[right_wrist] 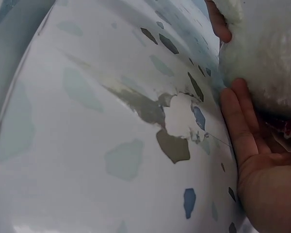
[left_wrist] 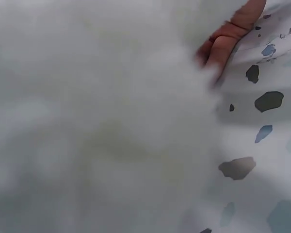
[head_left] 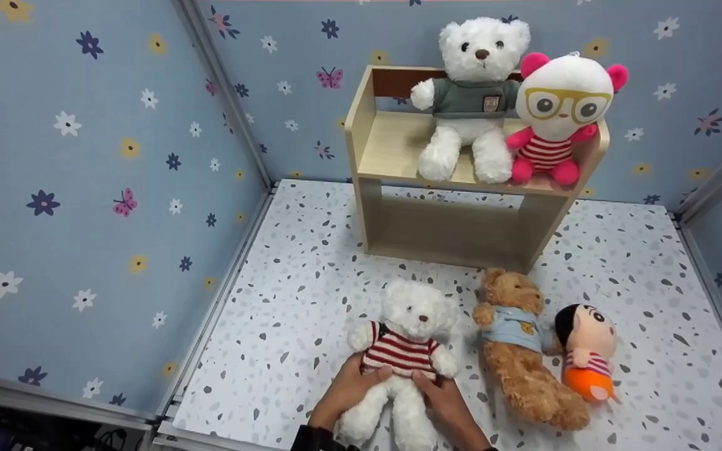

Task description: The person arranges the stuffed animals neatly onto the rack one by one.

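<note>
A white teddy bear [head_left: 420, 307] in a red-and-white striped sweater lies face up on the speckled tabletop. My left hand [head_left: 351, 387] grips its waist on the left side, thumb over the front at the sweater's hem. On the other side of the waist, my right hand [head_left: 447, 404] holds it the same way. White fur [left_wrist: 106, 111] fills most of the left wrist view, blurred, with some fingers at its edge. In the right wrist view, the right hand [right_wrist: 262, 170] has its fingers reaching under the bear's body, close to the table; the fingertips are partly hidden.
Right of the bear lie a brown teddy bear [head_left: 514, 338] in a light blue top and a small black-haired doll [head_left: 590, 351]. Behind stands a wooden shelf [head_left: 392, 147], bearing a white bear [head_left: 477, 100] in green and a pink-eared panda [head_left: 546, 153]. Patterned walls [head_left: 98, 238] enclose the table.
</note>
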The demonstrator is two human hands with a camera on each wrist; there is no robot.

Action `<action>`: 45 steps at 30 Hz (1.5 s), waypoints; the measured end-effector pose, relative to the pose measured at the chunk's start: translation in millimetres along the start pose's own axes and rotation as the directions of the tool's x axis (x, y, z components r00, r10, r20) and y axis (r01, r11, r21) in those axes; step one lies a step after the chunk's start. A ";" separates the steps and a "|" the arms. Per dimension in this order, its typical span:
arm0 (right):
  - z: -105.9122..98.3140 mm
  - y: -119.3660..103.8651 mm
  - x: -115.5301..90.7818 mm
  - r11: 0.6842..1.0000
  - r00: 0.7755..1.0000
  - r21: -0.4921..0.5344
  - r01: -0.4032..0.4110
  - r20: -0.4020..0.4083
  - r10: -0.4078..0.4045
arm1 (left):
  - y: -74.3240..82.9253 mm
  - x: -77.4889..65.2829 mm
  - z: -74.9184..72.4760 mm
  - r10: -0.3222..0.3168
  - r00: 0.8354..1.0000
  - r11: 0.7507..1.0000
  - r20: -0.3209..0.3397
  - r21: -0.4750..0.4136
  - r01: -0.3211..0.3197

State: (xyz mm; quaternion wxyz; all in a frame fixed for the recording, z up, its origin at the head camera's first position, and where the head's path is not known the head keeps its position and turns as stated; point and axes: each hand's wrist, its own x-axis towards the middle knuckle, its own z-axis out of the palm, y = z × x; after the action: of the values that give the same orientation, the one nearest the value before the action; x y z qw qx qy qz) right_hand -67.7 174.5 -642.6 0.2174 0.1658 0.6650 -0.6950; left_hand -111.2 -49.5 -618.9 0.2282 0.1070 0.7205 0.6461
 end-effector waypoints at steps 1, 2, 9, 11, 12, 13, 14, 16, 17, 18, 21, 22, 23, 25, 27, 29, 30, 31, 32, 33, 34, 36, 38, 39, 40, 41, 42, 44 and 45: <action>0.3 -1.0 -0.2 1.000 1.000 -0.007 -0.004 -0.008 0.004 | 0.0 0.7 0.8 -0.001 1.000 1.000 -0.006 0.005 0.001; 0.6 -1.5 -0.3 1.000 1.000 -0.006 -0.005 -0.013 0.005 | 0.1 1.1 1.6 0.001 1.000 1.000 -0.012 0.008 -0.001; 3.1 -3.3 -0.7 1.000 0.999 0.019 -0.006 -0.040 0.007 | 0.4 0.3 6.0 0.010 0.998 1.000 -0.055 0.018 -0.009; 3.7 -3.5 -0.9 1.000 0.999 0.011 -0.023 -0.043 0.023 | 0.2 -0.7 6.8 0.009 0.998 1.000 -0.063 0.018 -0.008; 3.9 -3.7 -1.2 0.999 0.998 0.007 -0.032 -0.045 0.032 | 0.2 -1.5 7.2 0.004 0.998 1.000 -0.066 0.015 -0.003; 4.1 -3.8 -1.5 0.999 0.998 0.011 -0.040 -0.043 0.041 | 0.1 -2.3 7.6 -0.002 0.998 1.000 -0.069 0.011 0.003; 4.4 -3.6 -1.8 0.999 0.998 0.016 -0.047 -0.037 0.048 | 0.0 -3.1 8.0 -0.008 0.997 1.000 -0.072 0.010 0.008; 4.7 -3.2 -3.0 0.998 0.998 0.042 -0.053 -0.015 0.054 | -0.1 -5.0 8.8 -0.022 0.997 1.000 -0.076 0.002 0.022; 4.9 -2.7 -3.6 0.997 0.998 0.050 -0.054 -0.008 0.054 | 0.1 -6.1 9.2 -0.027 0.997 1.000 -0.076 -0.007 0.026; 5.2 -2.3 -4.3 0.997 0.999 0.057 -0.051 -0.002 0.051 | 0.2 -7.0 9.4 -0.031 0.997 0.999 -0.076 -0.010 0.031; 7.0 -1.5 -5.6 0.996 1.000 0.080 -0.029 0.012 0.028 | 0.3 -10.0 10.1 -0.045 0.996 0.999 -0.082 -0.012 0.044; 7.7 -1.6 -6.0 0.997 1.000 0.078 -0.022 0.012 0.021 | 0.3 -10.8 10.5 -0.047 0.995 0.999 -0.084 -0.014 0.046; 8.2 -1.4 -6.1 0.997 1.000 0.074 -0.015 0.009 0.014 | 0.1 -11.7 10.9 -0.046 0.995 0.999 -0.087 -0.017 0.045; 9.1 -1.7 -6.4 0.997 1.000 0.081 -0.003 0.015 0.002 | -0.6 -13.3 12.1 -0.053 0.994 0.999 -0.100 -0.019 0.051; 8.7 -1.7 -6.8 0.997 1.000 0.077 -0.002 0.024 0.000 | -1.3 -14.7 13.6 -0.058 0.991 0.998 -0.118 -0.011 0.057; 8.1 -1.8 -7.0 0.997 0.999 0.079 0.005 0.035 -0.007 | -2.3 -15.6 14.9 -0.062 0.988 0.998 -0.138 0.010 0.064; 7.9 -2.0 -7.2 0.997 0.999 0.079 0.007 0.038 -0.010 | -2.6 -16.1 15.4 -0.067 0.986 0.997 -0.151 0.026 0.072; 7.5 -2.0 -7.1 0.997 0.999 0.077 0.015 0.041 -0.018 | -2.6 -16.5 15.8 -0.068 0.985 0.997 -0.158 0.037 0.074; 7.2 -2.3 -7.1 0.997 0.999 0.073 0.023 0.043 -0.027 | -2.6 -17.0 16.0 -0.066 0.984 0.996 -0.166 0.051 0.075; 7.0 -2.4 -7.1 0.997 0.998 0.070 0.032 0.043 -0.035 | -2.6 -17.3 16.0 -0.067 0.983 0.995 -0.170 0.061 0.078; 6.8 -2.5 -7.0 0.997 0.998 0.065 0.039 0.039 -0.041 | -2.1 -17.8 15.9 -0.071 0.983 0.995 -0.172 0.064 0.083; 6.6 -2.8 -7.3 0.998 0.999 0.045 0.042 0.029 -0.044 | -1.0 -19.0 14.9 -0.078 0.982 0.993 -0.172 0.070 0.091; 6.3 -3.3 -7.6 0.999 0.999 0.026 0.045 0.020 -0.046 | 0.7 -19.9 13.7 -0.092 0.981 0.992 -0.172 0.072 0.105; 5.9 -3.6 -7.7 0.999 0.999 0.022 0.049 0.021 -0.050 | 1.8 -20.1 13.2 -0.102 0.980 0.991 -0.173 0.072 0.116; 5.8 -4.3 -8.1 0.999 0.999 0.014 0.045 0.015 -0.045 | 3.0 -20.3 12.8 -0.105 0.979 0.990 -0.174 0.073 0.119; 5.5 -5.1 -8.5 0.999 0.999 0.005 0.044 0.009 -0.044 | 4.3 -20.3 12.6 -0.106 0.979 0.989 -0.176 0.081 0.121; 5.0 -5.5 -8.3 0.999 0.999 -0.003 0.049 0.001 -0.049 | 6.0 -20.3 12.5 -0.105 0.979 0.989 -0.177 0.084 0.122; 4.5 -7.7 -8.6 0.998 0.998 -0.014 0.064 -0.010 -0.064 | 9.2 -19.6 12.5 -0.101 0.978 0.988 -0.181 0.099 0.120; 4.4 -9.0 -8.7 0.997 0.997 -0.017 0.076 -0.014 -0.076 | 10.7 -19.2 12.5 -0.100 0.978 0.987 -0.183 0.105 0.121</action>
State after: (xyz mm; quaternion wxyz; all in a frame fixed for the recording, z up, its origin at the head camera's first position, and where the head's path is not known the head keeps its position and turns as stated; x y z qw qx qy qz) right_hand -64.7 171.0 -630.1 0.1875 0.1435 0.6781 -0.6960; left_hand -90.1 -45.6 -605.5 0.1923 0.0219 0.7789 0.5966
